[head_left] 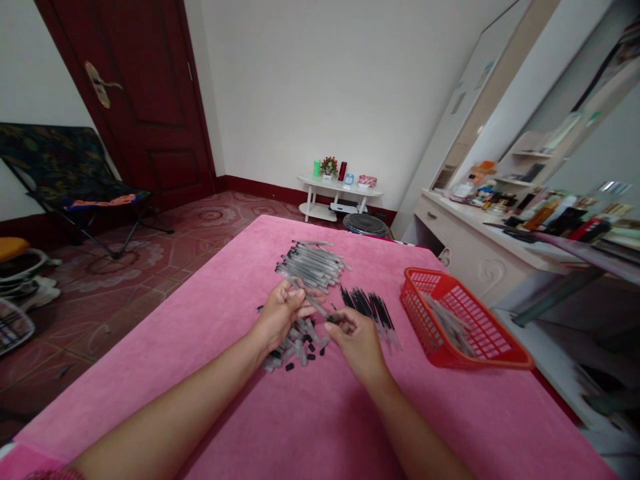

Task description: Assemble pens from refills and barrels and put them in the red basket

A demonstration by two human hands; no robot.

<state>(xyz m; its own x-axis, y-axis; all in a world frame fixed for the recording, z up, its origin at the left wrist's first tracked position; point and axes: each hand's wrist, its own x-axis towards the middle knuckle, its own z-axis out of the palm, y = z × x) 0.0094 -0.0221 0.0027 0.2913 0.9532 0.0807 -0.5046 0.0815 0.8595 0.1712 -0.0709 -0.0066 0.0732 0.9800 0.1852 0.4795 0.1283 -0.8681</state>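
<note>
My left hand (283, 310) is closed around a clear pen barrel (316, 305), which slants down to the right. At the barrel's lower end, my right hand (354, 333) pinches it, or a small dark part on it that is mostly hidden by the fingers. Beyond my hands lies a pile of pens (313, 263) with dark ends. Loose clear caps (300, 350) and small black plugs (290, 367) are scattered below my left hand. A row of black ink refills (370, 307) lies beyond and right of my right hand.
To the right, a red plastic basket (480, 333) holds several clear barrels. Everything rests on a pink cloth-covered table (200, 373). A dressing table (480, 247) with bottles stands at the right, a folding chair (65, 167) at the left, and a small white stand (320, 190) by the far wall.
</note>
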